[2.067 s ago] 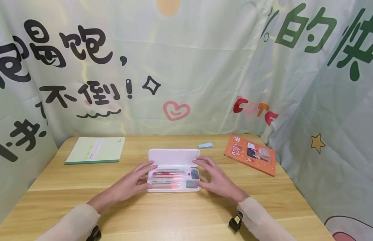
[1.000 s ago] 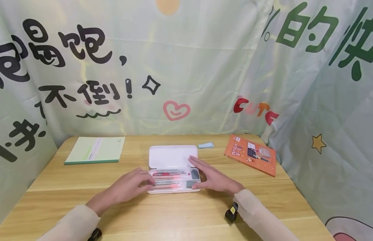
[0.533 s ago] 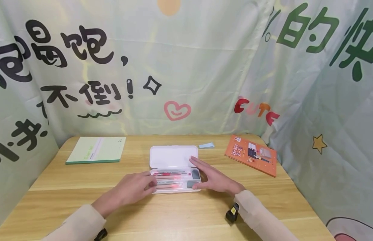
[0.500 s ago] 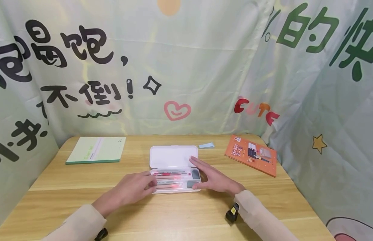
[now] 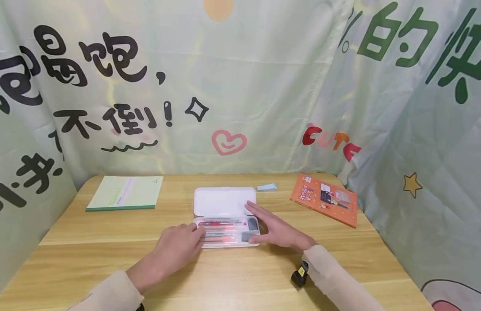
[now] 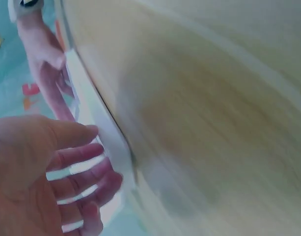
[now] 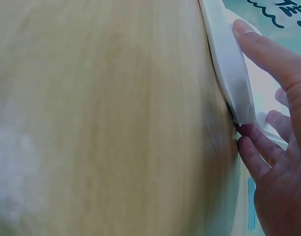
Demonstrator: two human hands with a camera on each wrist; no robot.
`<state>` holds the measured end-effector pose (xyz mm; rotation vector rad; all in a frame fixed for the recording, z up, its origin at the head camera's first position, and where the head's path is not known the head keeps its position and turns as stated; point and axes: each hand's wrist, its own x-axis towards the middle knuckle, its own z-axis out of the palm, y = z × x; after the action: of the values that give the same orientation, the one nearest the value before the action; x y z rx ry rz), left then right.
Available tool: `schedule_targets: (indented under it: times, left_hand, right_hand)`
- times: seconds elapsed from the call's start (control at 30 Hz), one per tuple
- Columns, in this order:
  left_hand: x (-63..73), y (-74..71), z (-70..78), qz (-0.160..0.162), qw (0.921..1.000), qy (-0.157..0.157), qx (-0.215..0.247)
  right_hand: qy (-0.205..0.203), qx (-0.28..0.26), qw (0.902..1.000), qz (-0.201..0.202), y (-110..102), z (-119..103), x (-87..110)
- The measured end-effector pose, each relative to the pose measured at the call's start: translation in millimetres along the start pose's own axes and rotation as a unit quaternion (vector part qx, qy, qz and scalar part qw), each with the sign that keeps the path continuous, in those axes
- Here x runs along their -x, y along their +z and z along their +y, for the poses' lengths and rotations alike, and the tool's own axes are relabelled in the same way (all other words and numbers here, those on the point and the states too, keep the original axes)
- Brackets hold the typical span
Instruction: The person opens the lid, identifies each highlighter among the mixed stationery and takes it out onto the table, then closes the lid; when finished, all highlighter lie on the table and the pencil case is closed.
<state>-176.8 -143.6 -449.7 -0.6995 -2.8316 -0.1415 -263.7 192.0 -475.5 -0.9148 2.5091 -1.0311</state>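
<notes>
Evidently, both hands tend a white pencil case (image 7: pixel 230 64), its lid (image 5: pixel 221 202) folded back behind it on the desk (image 5: pixel 244 276), leaving the contents within reach.
At the case's right end, the right hand (image 5: pixel 274 226) spreads relaxed fingers between lid and front rim, likely steadying it; at its left end, the left hand (image 5: pixel 179 242) bends its fingers loosely. The left wrist view shows those fingers parted, gripping nothing visible; only the head view reveals the red pen (image 5: pixel 214 223) inside the case.
</notes>
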Motion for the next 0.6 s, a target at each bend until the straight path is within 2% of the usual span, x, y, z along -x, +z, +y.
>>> schedule_targets:
  times: [0.07, 0.13, 0.27, 0.4, 0.47, 0.53, 0.6]
  left_hand:
    - [0.7, 0.7, 3.8, 0.021, 0.9994, 0.008, -0.027]
    - [0.7, 1.3, 5.5, 0.017, 0.9997, -0.005, -0.019]
    - [0.5, 2.3, 3.6, -0.016, 0.9967, -0.059, 0.054]
    - [-0.3, 5.4, -0.3, -0.037, 0.9844, -0.104, 0.137]
    - [-0.5, 6.4, -1.3, -0.045, 0.9784, -0.118, 0.164]
    - [-0.8, 5.7, -1.7, -0.042, 0.9777, -0.122, 0.166]
    - [-0.4, 4.9, -1.3, -0.03, 0.9833, -0.116, 0.137]
  right_hand:
    - [0.0, 0.0, 1.0, 0.0, 0.0, -0.1, -0.2]
    - [0.001, 0.002, 1.0, -0.001, -0.2, -0.5, -0.1]
    - [-0.001, 0.007, 1.0, -0.002, 0.0, -0.4, 0.1]
    - [-0.002, 0.008, 1.0, 0.001, 0.0, 0.0, 0.0]
    - [0.0, 0.006, 1.0, 0.001, -0.1, 0.1, -0.1]
    - [0.002, 0.005, 1.0, 0.0, -0.3, 0.2, -0.4]
    - [0.003, 0.004, 1.0, -0.001, -0.4, 0.1, -0.8]
